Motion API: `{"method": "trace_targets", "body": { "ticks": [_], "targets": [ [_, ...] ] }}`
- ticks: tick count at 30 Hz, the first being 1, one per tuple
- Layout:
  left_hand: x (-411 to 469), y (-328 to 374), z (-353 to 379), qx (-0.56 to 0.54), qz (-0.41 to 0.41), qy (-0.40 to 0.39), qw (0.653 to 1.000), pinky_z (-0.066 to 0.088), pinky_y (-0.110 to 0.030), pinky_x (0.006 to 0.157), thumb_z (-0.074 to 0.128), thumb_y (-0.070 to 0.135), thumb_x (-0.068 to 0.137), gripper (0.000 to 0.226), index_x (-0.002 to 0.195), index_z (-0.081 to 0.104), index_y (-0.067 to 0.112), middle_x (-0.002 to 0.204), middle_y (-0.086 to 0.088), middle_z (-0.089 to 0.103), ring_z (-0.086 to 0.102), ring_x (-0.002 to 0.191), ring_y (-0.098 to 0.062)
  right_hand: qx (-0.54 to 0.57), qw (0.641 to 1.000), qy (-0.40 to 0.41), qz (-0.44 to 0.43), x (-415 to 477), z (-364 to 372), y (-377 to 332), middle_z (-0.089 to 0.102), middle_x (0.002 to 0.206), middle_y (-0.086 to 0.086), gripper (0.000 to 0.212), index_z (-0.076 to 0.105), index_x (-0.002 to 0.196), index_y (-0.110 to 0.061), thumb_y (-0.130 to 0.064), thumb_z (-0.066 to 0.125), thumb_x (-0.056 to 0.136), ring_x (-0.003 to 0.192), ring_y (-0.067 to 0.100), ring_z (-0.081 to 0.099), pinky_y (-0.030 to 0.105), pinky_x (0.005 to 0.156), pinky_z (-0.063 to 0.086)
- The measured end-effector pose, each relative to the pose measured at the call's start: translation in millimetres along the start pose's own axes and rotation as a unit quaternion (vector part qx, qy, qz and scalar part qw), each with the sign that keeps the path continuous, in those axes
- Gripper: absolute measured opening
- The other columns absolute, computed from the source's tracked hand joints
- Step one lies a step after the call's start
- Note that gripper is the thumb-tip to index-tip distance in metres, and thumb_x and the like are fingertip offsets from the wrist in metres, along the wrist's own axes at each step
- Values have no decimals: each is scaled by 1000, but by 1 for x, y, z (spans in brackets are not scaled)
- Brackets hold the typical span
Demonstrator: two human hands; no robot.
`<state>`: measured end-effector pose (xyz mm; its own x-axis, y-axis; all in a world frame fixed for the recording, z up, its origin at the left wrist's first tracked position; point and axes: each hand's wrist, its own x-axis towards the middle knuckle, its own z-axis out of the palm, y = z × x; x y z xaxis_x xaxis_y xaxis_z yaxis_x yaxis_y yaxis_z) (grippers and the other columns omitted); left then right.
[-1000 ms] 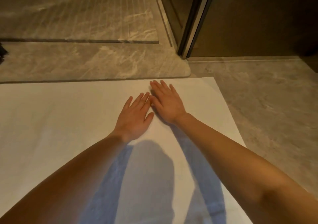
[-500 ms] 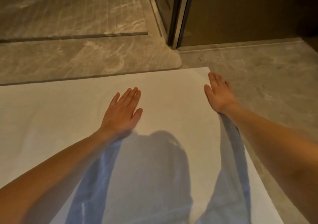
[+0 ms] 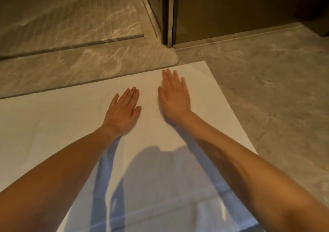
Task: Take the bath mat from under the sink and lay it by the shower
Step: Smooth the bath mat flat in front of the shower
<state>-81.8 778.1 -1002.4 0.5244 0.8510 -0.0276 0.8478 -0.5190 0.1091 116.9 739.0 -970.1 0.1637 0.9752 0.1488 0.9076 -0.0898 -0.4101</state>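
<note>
We see the white bath mat (image 3: 74,125) spread flat on the marble floor (image 3: 267,89), its far edge lying just beside the raised shower threshold (image 3: 89,66) and its far right corner near the shower door frame (image 3: 170,14). Our left hand (image 3: 122,112) rests palm down on the mat, fingers extended and together, gripping nothing; its position matches the earlier frame. Our right hand (image 3: 173,98), half a second ago at the mat's right edge, has moved inward and now lies flat near the left hand, fingers extended, holding nothing. It appears slightly blurred.
</note>
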Motion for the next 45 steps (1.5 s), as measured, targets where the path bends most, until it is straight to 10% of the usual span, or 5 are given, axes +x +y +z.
{"method": "trace_targets", "body": {
  "ticks": [9, 19, 29, 37, 45],
  "targets": [
    [-6, 14, -13, 134, -16, -4, 991, -6, -41, 120, 19, 39, 100, 67, 154, -7, 10, 164, -7, -9, -8, 150, -20, 69, 989, -98, -89, -60, 43, -54, 13, 164, 2, 60, 9, 157, -16, -42, 19, 104, 151, 17, 8, 35, 122, 3],
    [-89, 17, 4, -39, -11, 6, 999, 1, -39, 121, 5, 43, 96, 66, 156, 11, 16, 163, 2, 6, 0, 149, -10, -48, 983, -133, -117, -61, 40, -28, 12, 164, -2, 56, 14, 157, -22, -39, 19, 104, 151, 17, 4, 36, 122, -2],
    [-89, 15, 5, -33, -12, -7, 999, -4, -36, 121, 6, 41, 98, 62, 156, 5, 19, 164, 4, 1, -5, 149, -9, -119, 988, -69, 72, -83, -35, 125, 12, 164, 3, 55, 11, 157, -16, -30, 21, 105, 151, 22, 7, 41, 121, 4],
    [-152, 57, -9, -58, -13, 61, 996, 1, -40, 121, 25, 29, 100, 58, 155, 18, 12, 163, -3, 13, 6, 150, -16, -74, 996, 15, 38, -118, -28, 23, 22, 161, 12, 58, 24, 154, -5, -27, 25, 100, 150, 29, 15, 45, 122, 8],
    [-191, 69, 7, -68, -7, 26, 997, 13, -46, 120, 26, 29, 101, 56, 154, 23, 9, 162, -7, 20, 10, 150, -19, -59, 985, -131, -95, -183, 25, -49, 15, 164, 0, 58, 14, 157, -18, -37, 19, 102, 151, 17, 5, 38, 123, -2]
  ]
}}
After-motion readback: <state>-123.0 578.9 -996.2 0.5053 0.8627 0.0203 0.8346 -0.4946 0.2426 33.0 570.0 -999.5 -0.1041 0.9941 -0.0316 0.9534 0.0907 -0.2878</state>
